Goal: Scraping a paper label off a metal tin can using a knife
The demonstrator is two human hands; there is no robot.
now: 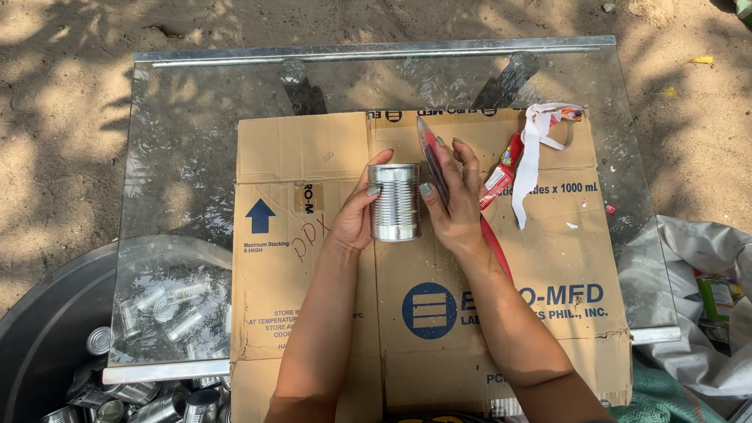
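Over flattened cardboard (313,258) on a glass table (188,157) outdoors, left hand (356,215) and right hand (454,200) clasp a bare tin can (394,201).

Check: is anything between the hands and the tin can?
Nothing visible. The left hand and right hand both grip the can directly; the right hand also holds a red label strip.

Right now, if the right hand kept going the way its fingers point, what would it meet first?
The right hand points up-left; beyond its label strip lies only flattened cardboard, then the glass tabletop. Depth is unclear.
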